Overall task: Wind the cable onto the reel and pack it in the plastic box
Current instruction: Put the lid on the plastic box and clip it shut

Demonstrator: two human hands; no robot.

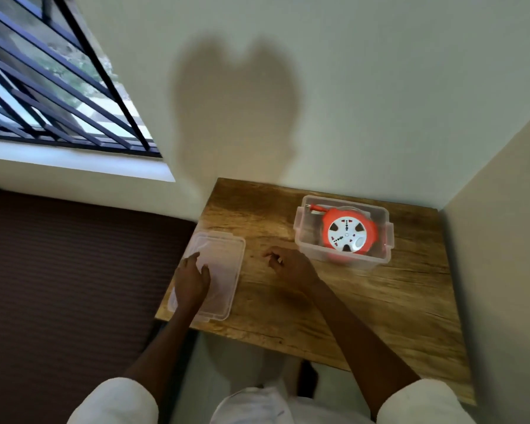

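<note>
Resting flat on lid [223, 270] left hand [191, 278], right hand [288, 266] loosely curled over table [380, 301], reel [349, 232] in plastic box [306, 240]

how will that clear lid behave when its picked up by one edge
The lid looks thin and translucent, so probably light and slightly bendy. Its smooth plastic may slip on the table. The left hand rests on it, at the table's edge.

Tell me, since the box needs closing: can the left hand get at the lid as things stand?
Probably yes: the left hand already rests on the lid, nothing covering it.
</note>
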